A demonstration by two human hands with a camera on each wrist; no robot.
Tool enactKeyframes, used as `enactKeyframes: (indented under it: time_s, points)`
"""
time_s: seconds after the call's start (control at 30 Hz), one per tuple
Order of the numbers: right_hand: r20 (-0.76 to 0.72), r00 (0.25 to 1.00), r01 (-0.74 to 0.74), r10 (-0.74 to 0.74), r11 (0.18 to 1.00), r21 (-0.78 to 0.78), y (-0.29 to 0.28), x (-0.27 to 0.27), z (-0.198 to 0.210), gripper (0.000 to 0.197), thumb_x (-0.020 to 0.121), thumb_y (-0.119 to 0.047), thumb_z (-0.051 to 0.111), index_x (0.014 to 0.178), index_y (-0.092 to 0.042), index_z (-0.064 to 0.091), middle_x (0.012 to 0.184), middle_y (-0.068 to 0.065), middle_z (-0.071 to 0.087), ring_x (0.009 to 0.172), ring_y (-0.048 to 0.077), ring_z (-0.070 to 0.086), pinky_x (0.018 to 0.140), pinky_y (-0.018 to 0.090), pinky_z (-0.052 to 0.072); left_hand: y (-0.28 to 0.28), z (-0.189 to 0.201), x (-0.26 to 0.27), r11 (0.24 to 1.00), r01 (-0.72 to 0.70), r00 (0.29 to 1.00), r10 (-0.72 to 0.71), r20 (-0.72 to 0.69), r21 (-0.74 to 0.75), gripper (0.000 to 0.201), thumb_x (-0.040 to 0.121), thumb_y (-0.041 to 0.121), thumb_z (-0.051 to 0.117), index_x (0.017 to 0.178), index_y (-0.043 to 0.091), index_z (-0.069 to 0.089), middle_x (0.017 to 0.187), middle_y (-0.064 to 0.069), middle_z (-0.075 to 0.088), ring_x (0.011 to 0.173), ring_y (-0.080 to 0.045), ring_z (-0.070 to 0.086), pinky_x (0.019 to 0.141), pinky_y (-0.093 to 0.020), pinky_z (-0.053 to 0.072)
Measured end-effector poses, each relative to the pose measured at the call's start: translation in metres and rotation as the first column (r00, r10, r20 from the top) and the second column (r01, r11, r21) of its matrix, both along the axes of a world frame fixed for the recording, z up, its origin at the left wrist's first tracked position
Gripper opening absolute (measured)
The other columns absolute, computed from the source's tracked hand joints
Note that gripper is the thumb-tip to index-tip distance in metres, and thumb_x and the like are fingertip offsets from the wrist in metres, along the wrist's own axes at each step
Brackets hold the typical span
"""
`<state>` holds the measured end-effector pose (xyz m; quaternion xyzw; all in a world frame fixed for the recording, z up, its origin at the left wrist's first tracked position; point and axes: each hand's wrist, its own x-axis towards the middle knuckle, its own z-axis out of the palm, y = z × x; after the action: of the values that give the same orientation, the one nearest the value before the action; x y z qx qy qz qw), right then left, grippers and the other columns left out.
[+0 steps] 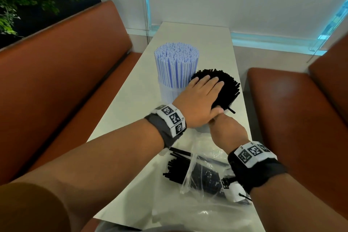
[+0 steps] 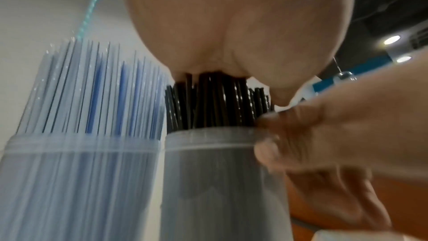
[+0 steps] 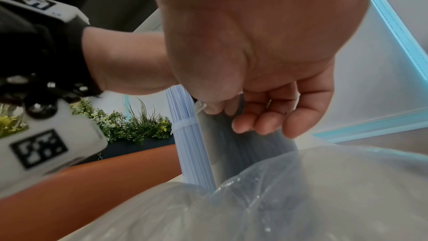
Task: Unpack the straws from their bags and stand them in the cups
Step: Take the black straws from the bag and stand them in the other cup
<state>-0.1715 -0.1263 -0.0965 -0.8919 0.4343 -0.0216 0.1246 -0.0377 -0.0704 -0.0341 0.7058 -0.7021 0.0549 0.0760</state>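
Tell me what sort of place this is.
Probably a café or restaurant booth: orange-brown upholstered benches flank a narrow white table, with cups of blue-striped straws and black straws being stocked.

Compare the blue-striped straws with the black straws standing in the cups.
The blue-striped straws rise higher than the black straws. The blue-striped ones stand upright and untouched; the black ones splay outward, with the left hand pressing flat on their tops and the right hand at their cup's rim. Both bundles fill side-by-side cups.
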Motion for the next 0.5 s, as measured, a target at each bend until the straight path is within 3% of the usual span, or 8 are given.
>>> enactKeyframes:
  time_s: [0.1, 0.17, 0.23, 0.3, 0.4, 0.5]
  points:
    - [-0.110, 0.993, -0.046, 0.043, 0.999, -0.024, -0.001, 0.000, -0.002, 0.037, 0.105, -0.026, 0.031, 0.135, -0.014, 0.048, 0.093, 0.000, 0.055, 0.071, 0.019, 0.049, 0.054, 0.027, 0.033, -0.009, 0.004, 0.001, 0.998, 0.041, 0.991, -0.046, -0.122, -0.045, 0.075, 0.096, 0.062, 0.044, 0.156, 0.022, 0.026, 0.164, -0.004, 0.022, 0.152, -0.024, 0.015, 0.123, -0.051, 0.010]
    - [-0.124, 0.991, -0.064, 0.058, 0.997, -0.042, -0.001, 0.001, -0.002, 0.039, 0.104, -0.021, 0.032, 0.139, -0.010, 0.046, 0.110, 0.008, 0.060, 0.087, 0.026, 0.061, 0.060, 0.028, 0.037, -0.017, 0.006, -0.006, 0.995, 0.062, 0.995, -0.067, -0.073, -0.076, 0.081, 0.087, 0.072, 0.048, 0.153, 0.031, 0.028, 0.163, -0.002, 0.023, 0.151, -0.025, 0.017, 0.120, -0.059, 0.011]
    - [-0.131, 0.990, -0.065, 0.059, 0.997, -0.044, 0.001, 0.000, -0.001, 0.040, 0.102, -0.017, 0.035, 0.139, -0.006, 0.045, 0.125, 0.016, 0.059, 0.100, 0.032, 0.063, 0.066, 0.034, 0.040, -0.025, 0.004, -0.016, 0.999, 0.040, 0.999, -0.040, 0.014, 0.006, 0.083, 0.083, 0.079, 0.046, 0.153, 0.037, 0.027, 0.164, 0.001, 0.019, 0.152, -0.025, 0.012, 0.116, -0.065, 0.005]
    - [-0.117, 0.991, -0.070, 0.062, 0.996, -0.059, 0.001, -0.002, -0.002, 0.036, 0.104, -0.022, 0.035, 0.133, -0.009, 0.051, 0.112, 0.013, 0.064, 0.086, 0.028, 0.062, 0.062, 0.033, 0.039, -0.035, 0.003, -0.021, 1.000, 0.000, 1.000, 0.000, 0.013, 0.026, 0.072, 0.088, 0.074, 0.045, 0.149, 0.037, 0.035, 0.161, 0.003, 0.026, 0.150, -0.024, 0.016, 0.115, -0.066, 0.006]
    - [0.072, 0.997, 0.013, -0.013, 1.000, 0.004, 0.000, -0.002, -0.003, 0.032, 0.106, -0.044, 0.030, 0.125, -0.025, 0.047, 0.075, -0.007, 0.055, 0.067, 0.021, 0.052, 0.061, 0.033, 0.039, -0.047, 0.010, -0.016, 0.995, -0.060, 0.996, 0.054, -0.078, -0.085, 0.042, 0.099, 0.051, 0.043, 0.135, 0.032, 0.052, 0.143, 0.006, 0.049, 0.135, -0.021, 0.041, 0.111, -0.056, 0.025]
    - [0.173, 0.985, 0.003, -0.006, 1.000, 0.023, 0.001, -0.003, -0.005, 0.024, 0.105, -0.047, 0.033, 0.121, -0.030, 0.038, 0.069, -0.008, 0.054, 0.061, 0.022, 0.053, 0.060, 0.037, 0.042, -0.054, 0.012, -0.006, 0.988, -0.074, 0.994, 0.062, -0.093, -0.135, 0.042, 0.101, 0.038, 0.046, 0.142, 0.030, 0.043, 0.143, 0.004, 0.049, 0.129, -0.023, 0.048, 0.107, -0.049, 0.036]
